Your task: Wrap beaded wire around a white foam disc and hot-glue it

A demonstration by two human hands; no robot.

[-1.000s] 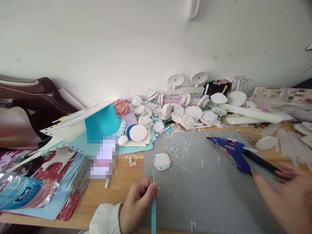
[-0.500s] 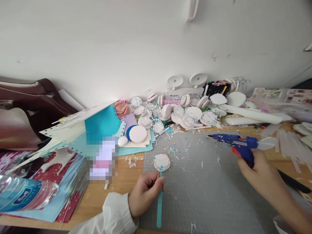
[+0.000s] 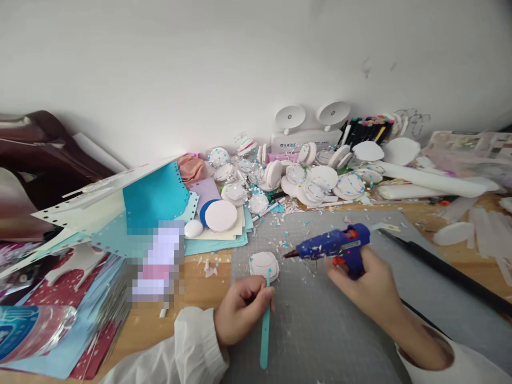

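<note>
My left hand [image 3: 247, 309] pinches a pair of teal tweezers [image 3: 265, 341] at the middle of the mat. Their thin upper tip reaches the front part of a round white disc [image 3: 262, 262] and has a small blue bit at its end. The disc has thin strands around its rim and lies flat on the grey cutting mat [image 3: 320, 320]. In my right hand [image 3: 372, 288] is a blue hot glue gun [image 3: 332, 242], its fingers wrapped round the handle. The dark nozzle points left and stops a little short of the disc's right side.
Behind the mat lies a heap of similar white discs [image 3: 316, 184] with blue dots, beside a white twin-head lamp [image 3: 308, 140]. Coloured paper sheets [image 3: 156, 194] and a plastic bottle [image 3: 36, 330] are on the left. A black rod-shaped thing [image 3: 452, 266] crosses the right side.
My right hand has carried the glue gun leftward, from the mat's right side to close beside the disc. My left hand with the tweezers has stayed nearly in place. The view has shifted slightly.
</note>
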